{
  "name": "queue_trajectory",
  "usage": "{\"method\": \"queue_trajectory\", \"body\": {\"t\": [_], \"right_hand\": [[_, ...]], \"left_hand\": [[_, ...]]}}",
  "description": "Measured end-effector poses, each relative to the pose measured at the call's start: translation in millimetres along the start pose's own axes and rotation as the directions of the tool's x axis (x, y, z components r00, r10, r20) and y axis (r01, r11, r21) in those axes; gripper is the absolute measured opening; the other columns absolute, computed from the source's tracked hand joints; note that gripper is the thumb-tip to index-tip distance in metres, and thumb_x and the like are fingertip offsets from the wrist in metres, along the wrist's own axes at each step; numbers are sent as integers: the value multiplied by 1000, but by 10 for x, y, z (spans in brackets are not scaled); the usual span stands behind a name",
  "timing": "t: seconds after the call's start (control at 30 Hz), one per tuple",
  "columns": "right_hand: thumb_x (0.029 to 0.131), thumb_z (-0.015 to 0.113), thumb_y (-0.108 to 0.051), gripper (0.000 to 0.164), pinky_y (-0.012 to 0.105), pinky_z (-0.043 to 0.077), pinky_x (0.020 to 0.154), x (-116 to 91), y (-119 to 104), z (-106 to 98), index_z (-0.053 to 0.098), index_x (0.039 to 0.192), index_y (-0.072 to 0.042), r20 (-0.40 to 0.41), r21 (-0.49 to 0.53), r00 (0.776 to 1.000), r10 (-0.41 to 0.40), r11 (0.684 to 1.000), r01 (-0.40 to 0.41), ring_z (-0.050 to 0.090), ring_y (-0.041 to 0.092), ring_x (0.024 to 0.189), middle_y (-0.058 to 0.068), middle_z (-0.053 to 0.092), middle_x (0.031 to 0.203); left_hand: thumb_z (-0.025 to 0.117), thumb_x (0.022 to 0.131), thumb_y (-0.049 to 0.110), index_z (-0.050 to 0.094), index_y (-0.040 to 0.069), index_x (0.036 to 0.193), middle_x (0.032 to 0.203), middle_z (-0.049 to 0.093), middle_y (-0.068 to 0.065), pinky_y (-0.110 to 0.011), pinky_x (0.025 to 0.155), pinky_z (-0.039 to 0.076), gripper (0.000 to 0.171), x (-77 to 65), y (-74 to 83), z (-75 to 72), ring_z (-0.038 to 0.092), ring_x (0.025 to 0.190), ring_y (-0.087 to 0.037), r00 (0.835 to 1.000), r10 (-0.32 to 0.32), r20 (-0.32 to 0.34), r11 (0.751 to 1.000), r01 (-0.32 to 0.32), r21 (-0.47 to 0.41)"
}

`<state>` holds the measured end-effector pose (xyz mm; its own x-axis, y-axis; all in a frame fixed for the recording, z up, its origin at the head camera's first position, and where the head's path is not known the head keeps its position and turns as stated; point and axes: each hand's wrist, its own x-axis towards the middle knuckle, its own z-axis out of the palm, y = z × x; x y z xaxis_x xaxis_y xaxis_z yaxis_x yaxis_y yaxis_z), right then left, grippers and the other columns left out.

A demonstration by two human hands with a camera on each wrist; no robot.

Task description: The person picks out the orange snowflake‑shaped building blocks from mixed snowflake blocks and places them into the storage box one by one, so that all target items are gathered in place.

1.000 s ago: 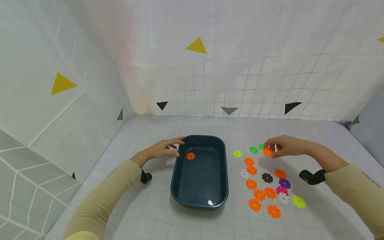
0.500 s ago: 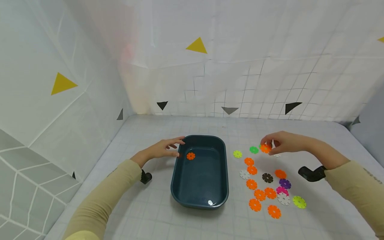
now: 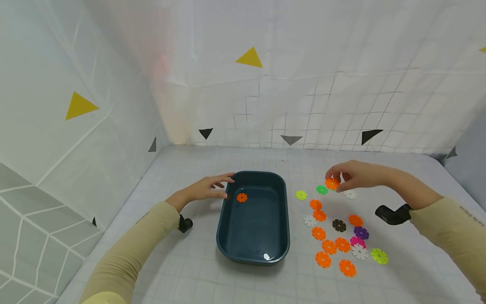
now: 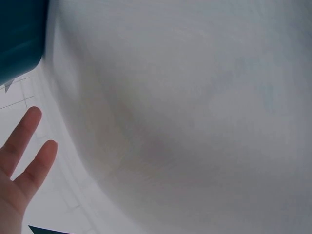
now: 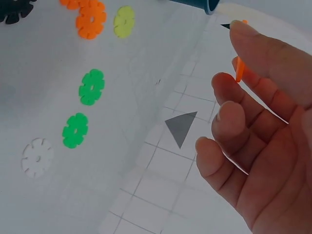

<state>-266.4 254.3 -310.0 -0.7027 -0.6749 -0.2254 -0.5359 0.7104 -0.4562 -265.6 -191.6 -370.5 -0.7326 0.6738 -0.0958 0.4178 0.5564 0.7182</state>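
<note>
- Head view: the right hand [image 3: 357, 174], at two o'clock from the bin [image 3: 252, 230], pinches an orange disc [image 3: 331, 184] between thumb and fingers, raised above the table [image 3: 197, 270]. The left hand [image 3: 203, 188], at ten o'clock, has loosely spread fingers, their tips at the bin's left rim; whether they bear on it is hard to tell.
- Another orange one, the inner disc [image 3: 241, 197], lies flat in the bin, towards eleven o'clock.
- Between right hand and bin lie a green disc [image 3: 322, 190] and a yellow disc [image 3: 301, 195]; a low sweep towards nine o'clock could brush them aside. The bin's raised wall also stands in the way and could knock the pinched piece loose.
- Further loose ones spread from three to five o'clock of the bin, among them a black disc [image 3: 339, 225] and a purple disc [image 3: 361, 232].
- Left wrist view: two straight fingers show at eight o'clock, the bin's outer wall at eleven. A one-sided push there could slide it.
- Right wrist view: the pinched disc is edge-on, thin, with little surface under the fingertips, so a slack pinch could let it twist or drop. A white disc [image 5: 37, 157] sits at eight o'clock.
</note>
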Motion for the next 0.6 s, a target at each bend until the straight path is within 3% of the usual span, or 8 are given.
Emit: {"method": "queue_trajectory", "body": {"t": [0.6], "right_hand": [[81,69,-21,33,20,43,57,80,-203,-153,59,110,-9,15,-14,999,-46,999,46,45,8,60,-4,55,83]], "left_hand": [[57,90,17,42,6,136,152,21,-8,-60,96,30,50,3,-18,-4,43,118,-44,1000,0,4,1000,0,-15]]}}
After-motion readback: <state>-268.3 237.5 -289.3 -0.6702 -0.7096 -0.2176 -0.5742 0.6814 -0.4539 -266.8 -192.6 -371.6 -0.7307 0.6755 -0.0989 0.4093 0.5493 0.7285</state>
